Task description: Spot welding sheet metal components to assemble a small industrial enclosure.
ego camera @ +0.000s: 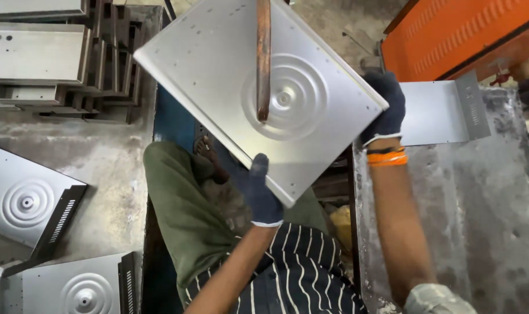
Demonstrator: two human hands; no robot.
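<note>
Left hand (261,195) grips the near edge of the panel (218,75); right hand (385,104) clamps its right corner. Panel is held tilted above the lap. Keep both grips firm. A rod (264,58) beyond the left hand apparently rests on it.

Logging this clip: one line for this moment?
left hand: grips metal panel edge | right hand: grips far edge | rusty bar: over panel

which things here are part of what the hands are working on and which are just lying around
In hand: square metal panel, held by left hand and right hand; rusty bar across it.
Lying about: finished panels, stacked channel parts, flat vented sheet, orange machine.
</note>
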